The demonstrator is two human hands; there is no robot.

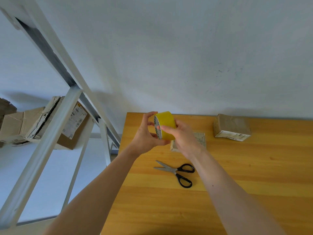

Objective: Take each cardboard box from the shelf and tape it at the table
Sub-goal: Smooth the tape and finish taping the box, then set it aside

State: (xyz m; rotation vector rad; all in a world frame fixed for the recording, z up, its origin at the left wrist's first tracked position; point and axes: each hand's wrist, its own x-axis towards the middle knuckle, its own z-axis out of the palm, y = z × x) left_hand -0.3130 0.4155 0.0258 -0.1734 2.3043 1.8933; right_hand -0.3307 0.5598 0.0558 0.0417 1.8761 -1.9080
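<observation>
Hands [145, 133] [182, 138] gripping yellow tape roll [166, 123], scissors [177, 172] below, on table [237, 184]

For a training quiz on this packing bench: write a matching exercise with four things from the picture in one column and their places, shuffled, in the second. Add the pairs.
Things
1. yellow tape roll
2. scissors
3. wrinkled brown box
4. big white-labelled box

Places
A. on the shelf, left of the table
B. far right of the table, by the wall
C. held between left hand and right hand
D. flat on the table, nearer the person, blades apart

Pairs: 1-C; 2-D; 3-B; 4-A
</observation>
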